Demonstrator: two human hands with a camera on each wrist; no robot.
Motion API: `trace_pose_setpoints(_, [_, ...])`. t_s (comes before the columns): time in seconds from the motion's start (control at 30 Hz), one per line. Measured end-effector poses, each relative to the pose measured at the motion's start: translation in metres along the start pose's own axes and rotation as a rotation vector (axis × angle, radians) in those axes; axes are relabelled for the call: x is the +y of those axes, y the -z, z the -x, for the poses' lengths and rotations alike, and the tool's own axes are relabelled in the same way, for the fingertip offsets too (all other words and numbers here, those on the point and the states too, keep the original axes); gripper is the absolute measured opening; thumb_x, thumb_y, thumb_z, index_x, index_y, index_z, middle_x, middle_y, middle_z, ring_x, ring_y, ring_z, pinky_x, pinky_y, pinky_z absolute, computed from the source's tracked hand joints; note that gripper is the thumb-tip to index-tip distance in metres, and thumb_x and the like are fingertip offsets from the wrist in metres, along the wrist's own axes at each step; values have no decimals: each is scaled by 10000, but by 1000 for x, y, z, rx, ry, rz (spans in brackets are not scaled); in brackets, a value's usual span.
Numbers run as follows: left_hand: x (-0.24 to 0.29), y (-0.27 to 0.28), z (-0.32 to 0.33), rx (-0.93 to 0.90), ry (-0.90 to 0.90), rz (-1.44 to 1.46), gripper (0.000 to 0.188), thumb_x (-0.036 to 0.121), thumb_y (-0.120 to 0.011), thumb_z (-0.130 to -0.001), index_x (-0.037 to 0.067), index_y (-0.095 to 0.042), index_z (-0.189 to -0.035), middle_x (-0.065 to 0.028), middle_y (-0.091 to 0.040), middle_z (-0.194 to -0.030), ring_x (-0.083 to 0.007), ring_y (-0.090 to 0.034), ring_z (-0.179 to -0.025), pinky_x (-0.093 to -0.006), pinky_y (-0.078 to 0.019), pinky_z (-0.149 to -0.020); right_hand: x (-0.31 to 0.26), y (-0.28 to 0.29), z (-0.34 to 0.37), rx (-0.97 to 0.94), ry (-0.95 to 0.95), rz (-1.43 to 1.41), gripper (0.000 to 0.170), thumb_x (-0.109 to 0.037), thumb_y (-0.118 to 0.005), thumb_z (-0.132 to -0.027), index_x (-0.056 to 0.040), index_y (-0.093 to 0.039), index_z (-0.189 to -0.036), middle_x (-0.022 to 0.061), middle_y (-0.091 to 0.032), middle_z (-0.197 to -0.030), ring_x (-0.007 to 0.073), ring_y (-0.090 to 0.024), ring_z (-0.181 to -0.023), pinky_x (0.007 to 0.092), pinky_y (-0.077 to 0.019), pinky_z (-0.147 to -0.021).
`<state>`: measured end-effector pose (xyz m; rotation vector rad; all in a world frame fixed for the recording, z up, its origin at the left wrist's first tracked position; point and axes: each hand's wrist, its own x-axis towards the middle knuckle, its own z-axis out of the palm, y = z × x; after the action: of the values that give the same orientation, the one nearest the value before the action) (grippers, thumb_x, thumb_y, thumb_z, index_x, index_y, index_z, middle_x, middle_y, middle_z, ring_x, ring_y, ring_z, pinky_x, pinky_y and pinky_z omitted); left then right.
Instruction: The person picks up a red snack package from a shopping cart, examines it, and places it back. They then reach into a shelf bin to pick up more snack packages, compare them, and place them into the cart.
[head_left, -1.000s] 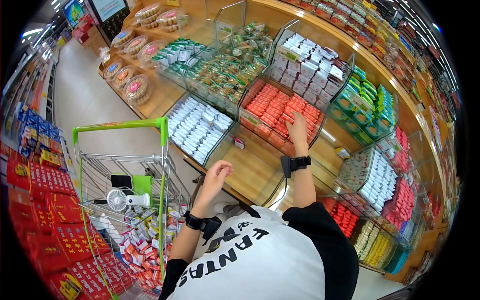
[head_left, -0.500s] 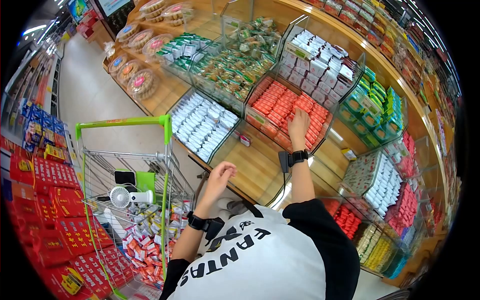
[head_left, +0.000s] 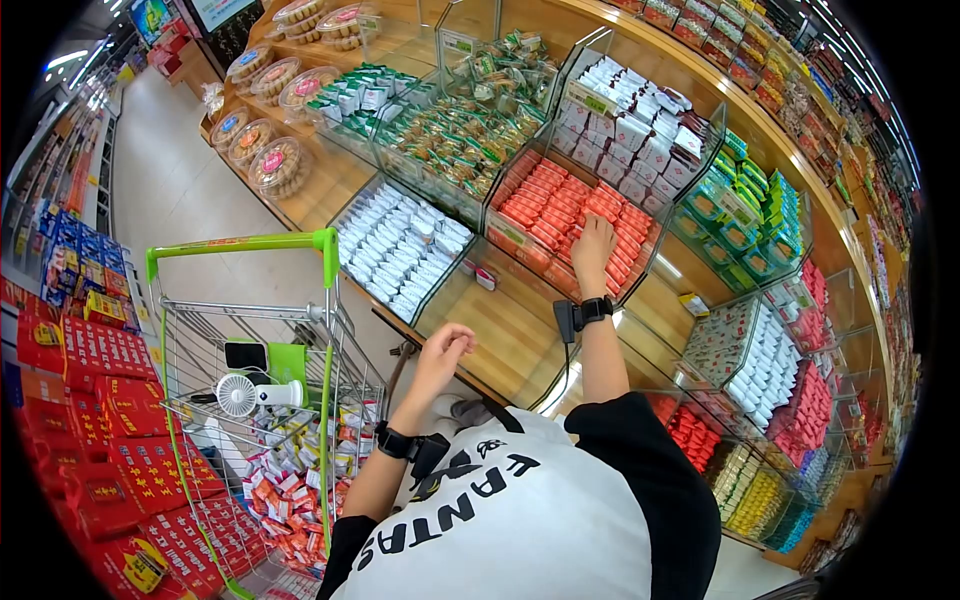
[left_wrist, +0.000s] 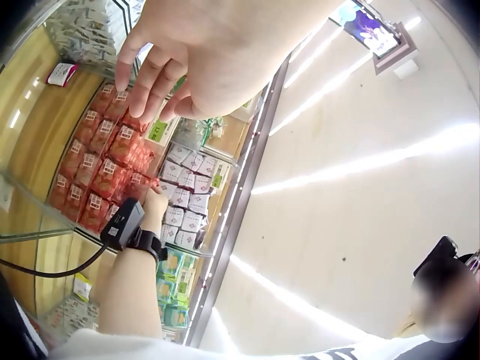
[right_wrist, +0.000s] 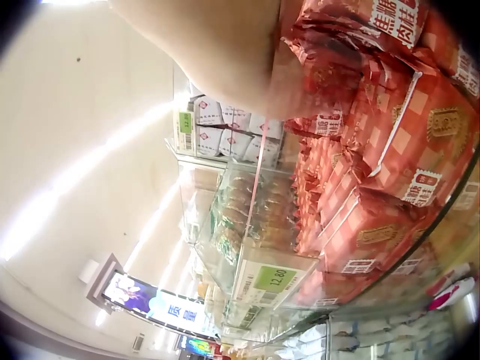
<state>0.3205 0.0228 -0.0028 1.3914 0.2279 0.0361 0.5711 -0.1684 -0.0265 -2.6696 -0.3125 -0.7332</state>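
At near left, a shopping cart [head_left: 240, 246] holds mixed packets [head_left: 285, 495]; farther right, a clear bin [head_left: 510, 234] holds red packets [head_left: 545, 205]. Among these is the right hand [head_left: 594, 248], its grip impossible to tell; the left hand [head_left: 443, 358], nearer, hangs loosely curled, released.

It's very bright in here, with long white lamps [left_wrist: 375, 158] glowing so hard on the ceiling [left_wrist: 360, 225] that their edges go fuzzy, and small white shines sit on the wooden counter [left_wrist: 41, 146]. The head view bends everything round like a ball, and its corners are all black. From the right wrist, big writing on the red packets [right_wrist: 405, 142] is easy to see, but the right hand [right_wrist: 214, 52] looks soft and blurry.
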Motion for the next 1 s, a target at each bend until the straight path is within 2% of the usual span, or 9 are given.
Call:
trace_pose_setpoints(0.33, [-3,-1,1,-17,12,-45,122,66,-427,-846,5,-510,-912,-52,-558,-834,-114,-537,-761,-229,-438,-700,-2,1,1,-83,-71,2,386,78,-481,-626,-37,-490,-994,122,-477,-1005,276,-410,-994,449,-261,-870])
trace_pose_setpoints(0.53, [-2,-2,1,-32,14,-31,124,69,-428,-844,1,-505,-914,-56,-557,-836,-114,-536,-763,-231,-440,-695,-1,5,1,-106,-44,-2,418,68,-495,-638,-52,-466,-1037,115,-484,-999,275,-412,-1001,472,-258,-859])
trace_pose_setpoints(0.67, [-3,-1,0,-30,7,-36,126,69,-427,-844,0,-503,-917,-59,-556,-833,-115,-537,-760,-232,-442,-695,-2,7,0,-100,-32,-3,432,52,-517,-647,-58,-457,-1060,109,-484,-1017,268,-414,-1011,463,-258,-866])
trace_pose_setpoints(0.87, [-2,-3,0,-30,14,-32,125,67,-429,-840,-3,-508,-908,-62,-556,-822,-117,-537,-756,-233,-442,-701,-12,22,-4,-64,23,-178,433,7,-578,-653,-78,-457,-1060,94,-485,-1042,248,-415,-1037,416,-264,-902])
trace_pose_setpoints(0.93, [-3,-2,-1,-31,26,-24,124,68,-432,-838,-5,-509,-902,-64,-556,-818,-117,-536,-753,-233,-441,-698,-18,29,-6,24,118,-247,444,8,-586,-648,-90,-455,-1060,86,-486,-1037,248,-419,-1032,397,-274,-903])
trace_pose_setpoints(1.0, [-1,-2,-2,-31,27,-32,124,70,-434,-838,-6,-511,-896,-65,-556,-815,-117,-535,-749,-232,-439,-693,-26,38,-3,33,146,-284,447,9,-588,-645,-90,-456,-1060,85,-489,-1028,251,-425,-1018,393,-273,-904])
